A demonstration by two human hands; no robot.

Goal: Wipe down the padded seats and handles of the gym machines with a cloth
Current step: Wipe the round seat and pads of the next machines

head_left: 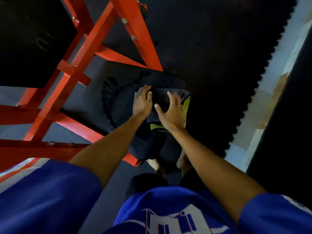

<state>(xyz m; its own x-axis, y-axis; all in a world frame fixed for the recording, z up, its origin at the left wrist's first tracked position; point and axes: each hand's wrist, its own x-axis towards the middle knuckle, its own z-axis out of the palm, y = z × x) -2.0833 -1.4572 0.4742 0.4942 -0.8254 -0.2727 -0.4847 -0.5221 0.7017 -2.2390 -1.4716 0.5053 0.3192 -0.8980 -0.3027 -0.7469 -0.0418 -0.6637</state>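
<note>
A dark padded seat (101, 92) with a worn, flaking top sits in a red steel machine frame (74, 70). On its right end lies a dark grey cloth (160, 98) with a yellow-green edge. My left hand (142, 103) lies flat on the seat at the cloth's left edge, fingers straight. My right hand (170, 112) rests on top of the cloth with fingers spread and slightly bent. A black back pad (33, 43) is mounted at the upper left.
Dark rubber floor mats (211, 56) with a jagged interlocking edge meet pale tiles (273, 73) at the right. Red frame bars cross the left side and run close under my left forearm. My bare feet (168, 164) stand below the seat's near end.
</note>
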